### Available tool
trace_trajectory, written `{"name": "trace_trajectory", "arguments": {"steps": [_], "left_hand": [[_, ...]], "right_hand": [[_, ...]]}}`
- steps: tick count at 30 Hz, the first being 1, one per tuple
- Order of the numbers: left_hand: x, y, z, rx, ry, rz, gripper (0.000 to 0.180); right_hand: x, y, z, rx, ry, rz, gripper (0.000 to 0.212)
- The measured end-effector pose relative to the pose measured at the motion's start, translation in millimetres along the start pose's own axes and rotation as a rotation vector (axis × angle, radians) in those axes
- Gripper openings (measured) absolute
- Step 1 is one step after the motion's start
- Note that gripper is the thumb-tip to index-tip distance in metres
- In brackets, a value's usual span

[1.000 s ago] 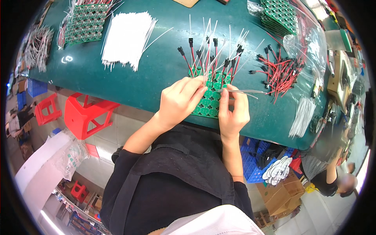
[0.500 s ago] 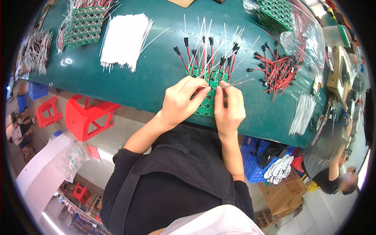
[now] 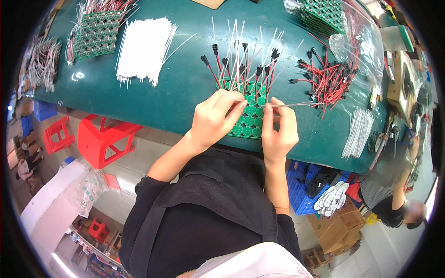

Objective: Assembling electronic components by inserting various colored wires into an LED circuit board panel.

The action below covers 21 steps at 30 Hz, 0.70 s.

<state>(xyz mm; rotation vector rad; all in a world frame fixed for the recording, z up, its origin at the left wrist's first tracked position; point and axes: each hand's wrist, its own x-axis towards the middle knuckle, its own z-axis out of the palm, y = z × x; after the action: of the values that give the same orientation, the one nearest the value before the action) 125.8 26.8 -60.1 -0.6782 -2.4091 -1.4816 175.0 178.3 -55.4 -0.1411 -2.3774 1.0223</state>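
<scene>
A green circuit board panel (image 3: 250, 121) made of round sections lies in front of me near the table's edge. Red-and-black wire leads with black connectors (image 3: 215, 49) and several thin white wires (image 3: 236, 55) rise from its far part. My left hand (image 3: 214, 116) is over the panel's left side, thumb and forefinger pinched on a thin white wire. To the right of the panel, my right hand (image 3: 280, 129) pinches another thin white wire (image 3: 296, 104), whose length sticks out to the right. The wire ends at my fingertips are too small to make out.
A thick stack of white wires (image 3: 146, 51) lies left of centre. Connector leads (image 3: 329, 78) are heaped on the right, beside a clear plastic bag (image 3: 364, 60) and a white wire bundle (image 3: 358, 132). Stacked boards (image 3: 323, 16) sit far right; wired boards (image 3: 96, 34) far left.
My right hand has moved a little to the right, away from my left hand, with its white wire now lying more level. My left hand stays almost in place.
</scene>
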Motion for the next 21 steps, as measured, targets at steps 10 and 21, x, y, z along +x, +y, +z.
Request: {"name": "trace_trajectory", "arguments": {"steps": [10,21], "left_hand": [[6.2,3.5,4.2,0.142,-0.047,0.128,0.04],[3.7,7.1,3.6,-0.026,-0.089,0.036,0.022]], "right_hand": [[-4.0,7.7,5.0,-0.011,0.031,-0.008,0.015],[-3.7,7.3,4.7,0.004,0.025,-0.042,0.018]]}}
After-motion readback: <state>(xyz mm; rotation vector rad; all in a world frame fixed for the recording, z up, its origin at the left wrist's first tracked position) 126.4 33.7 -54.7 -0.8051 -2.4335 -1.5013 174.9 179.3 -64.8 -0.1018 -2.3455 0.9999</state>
